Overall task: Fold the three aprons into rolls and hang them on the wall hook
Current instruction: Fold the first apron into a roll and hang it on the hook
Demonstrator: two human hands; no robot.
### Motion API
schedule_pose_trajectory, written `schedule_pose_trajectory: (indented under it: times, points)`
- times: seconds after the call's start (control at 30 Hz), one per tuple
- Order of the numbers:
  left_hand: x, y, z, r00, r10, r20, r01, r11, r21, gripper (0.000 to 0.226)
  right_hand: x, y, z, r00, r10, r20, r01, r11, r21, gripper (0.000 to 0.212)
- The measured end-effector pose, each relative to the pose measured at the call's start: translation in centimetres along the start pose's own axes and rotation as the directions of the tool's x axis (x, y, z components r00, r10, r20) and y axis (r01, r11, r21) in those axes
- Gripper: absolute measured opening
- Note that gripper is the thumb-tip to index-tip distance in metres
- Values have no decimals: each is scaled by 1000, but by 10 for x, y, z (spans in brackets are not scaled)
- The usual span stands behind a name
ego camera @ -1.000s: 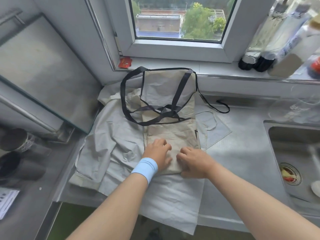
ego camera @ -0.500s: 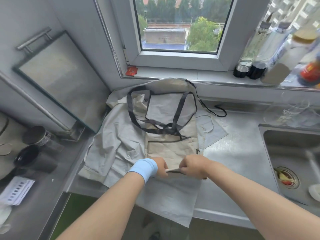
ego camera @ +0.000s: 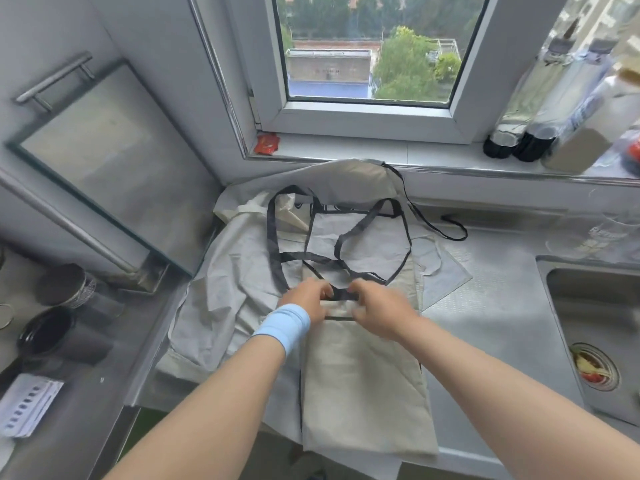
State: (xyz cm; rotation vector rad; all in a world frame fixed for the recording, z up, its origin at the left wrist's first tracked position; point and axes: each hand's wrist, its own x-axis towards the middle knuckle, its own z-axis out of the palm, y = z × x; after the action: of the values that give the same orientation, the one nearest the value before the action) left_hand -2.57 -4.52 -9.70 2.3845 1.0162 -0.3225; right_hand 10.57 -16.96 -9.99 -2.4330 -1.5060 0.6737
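Both hands, the left hand [ego camera: 306,301] and the right hand [ego camera: 381,310], pinch a black-trimmed fold of the beige cloth apron [ego camera: 363,393]. The apron now stretches to the steel tabletop's [ego camera: 502,306] near edge, over the pale grey cloth aprons [ego camera: 235,271]. A moment ago it ended at the hands, so rolling likely restarts.

One view only, worn on the head. It looks forward and steeply down over the steel worktop [ego camera: 502,306], close enough that both forearms run up from the bottom edge. The left hand [ego camera: 304,299] and right hand [ego camera: 381,308] meet near frame centre on the beige apron [ego camera: 363,393]. Wide lens here — the window [ego camera: 367,64] fills the top, the sink [ego camera: 588,306] clips off at the right, and straight edges bow.
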Motion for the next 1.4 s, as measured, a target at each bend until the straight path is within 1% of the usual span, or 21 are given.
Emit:
schedule_pose_trajectory:
  times: [0.03, 0.1, 0.13, 0.2, 0.23, 0.33, 0.43, 0.5, 0.57, 0.67, 0.7, 0.77, 0.87, 0.93, 1.03, 1.1, 1.2, 1.23, 1.3, 1.37, 1.4]
  points:
    - [7, -5, -2, 999, 3, -48, -1, 998, 59, 41, 8, -3, 1, 1000, -13, -25, 12, 999, -39, 53]
    - [20, -14, -5, 999, -7, -44, 15, 983, 181, 52, 24, -9, 5, 1000, -13, -20, 10, 988, -152, 65]
    - [27, -19, -8, 1000, -18, -24, 23, 975, 222, 53, 32, -12, 8, 1000, -12, -17, 9, 979, -206, 59]
    - [37, -27, -15, 999, -37, 12, 32, 952, 304, 43, 47, -16, 13, 999, -19, -47, 7, 967, -253, 31]
    - [43, -32, -20, 999, -45, 19, 36, 935, 353, 36, 55, -16, 14, 997, -1, -74, -16, 974, -227, 24]
    - [59, -43, -35, 998, -52, 24, 38, 916, 400, 25, 71, -11, 12, 980, 141, -138, -145, 989, -17, 24]
    - [75, -39, -53, 999, -21, -36, 29, 976, 218, 24, 83, -7, 6, 954, 234, -187, -229, 972, 46, 28]
    - [91, -31, -67, 998, -20, -59, 28, 989, 142, 19, 92, -4, 2, 907, 353, -228, -339, 935, 101, 30]
    - [102, -26, -82, 999, -30, 23, 23, 966, 258, 26, 98, 2, -5, 837, 505, -213, -479, 863, 163, 29]
    - [116, -28, -92, 984, -90, 153, 9, 885, 465, 35, 100, 13, -13, 783, 616, -93, -612, 788, 62, 26]
    - [120, -29, -92, 975, -118, 188, 4, 855, 518, 34, 100, 12, -15, 783, 618, -66, -618, 786, 22, 29]
    - [128, -26, -91, 969, -153, 193, 15, 818, 575, 28, 101, 5, -13, 851, 522, -65, -522, 853, 13, 42]
    - [145, -15, -95, 995, -83, 48, 54, 899, 435, 25, 107, -14, -2, 946, 315, -72, -317, 948, -16, 57]
    - [159, -7, -99, 992, 85, -90, -52, 945, 323, 26, 115, -20, 2, 944, 322, -65, -326, 943, -71, 54]
    - [170, -2, -101, 933, 283, -224, -248, 953, 172, 49, 133, -13, -1, 877, 475, -70, -467, 878, 108, 34]
    - [164, -2, -102, 901, 322, -291, -306, 947, 103, 66, 143, -2, -9, 789, 613, -45, -569, 756, 325, 31]
    - [141, -7, -90, 826, 351, -442, -342, 934, 102, 42, 144, 13, -21, 695, 719, -4, -616, 599, 512, 25]
    - [132, -9, -81, 814, 381, -438, -365, 923, 123, 30, 144, 16, -22, 688, 725, 9, -611, 573, 547, 23]
    - [115, -13, -58, 835, 471, -284, -440, 882, 169, 24, 142, 20, -17, 710, 699, 84, -577, 508, 640, 26]
    - [105, -18, -31, 858, 512, -50, -489, 842, 230, 40, 140, 23, -11, 759, 631, 160, -531, 459, 712, 46]
    - [101, -20, -20, 866, 499, 35, -489, 828, 274, 47, 137, 24, -10, 782, 603, 159, -518, 485, 705, 58]
